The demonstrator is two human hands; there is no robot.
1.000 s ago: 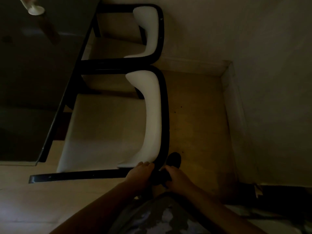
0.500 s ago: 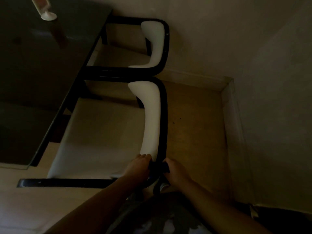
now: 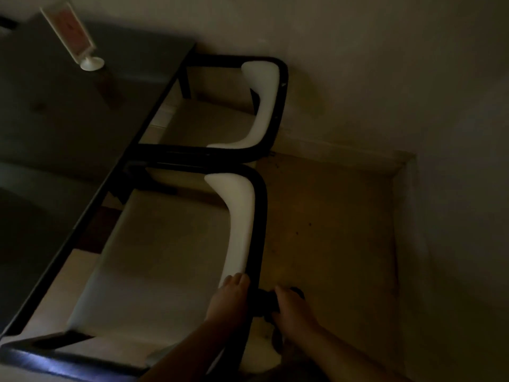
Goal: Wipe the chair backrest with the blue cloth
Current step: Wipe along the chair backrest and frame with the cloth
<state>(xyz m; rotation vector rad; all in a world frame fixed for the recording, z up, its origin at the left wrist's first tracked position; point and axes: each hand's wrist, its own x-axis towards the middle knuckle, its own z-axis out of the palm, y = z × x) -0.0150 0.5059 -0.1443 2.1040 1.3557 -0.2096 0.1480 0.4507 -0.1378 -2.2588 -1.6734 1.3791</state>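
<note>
The near chair has a white padded backrest inside a curved black frame. My left hand lies over the near end of the white pad, fingers curled on its top edge. My right hand is on the outer side of the frame, closed on a dark cloth pressed against the black rail. In this dim light the cloth looks almost black. Part of it hangs down below my right hand.
A second, matching chair stands just beyond, touching the near one. A dark table runs along the left with a white-footed card stand on it. The wall and skirting close the right side, with bare floor between.
Both hands have slid a little along the backrest, away from its near corner, with the cloth still against the frame. My view has lifted, showing more of the table and far chair.
</note>
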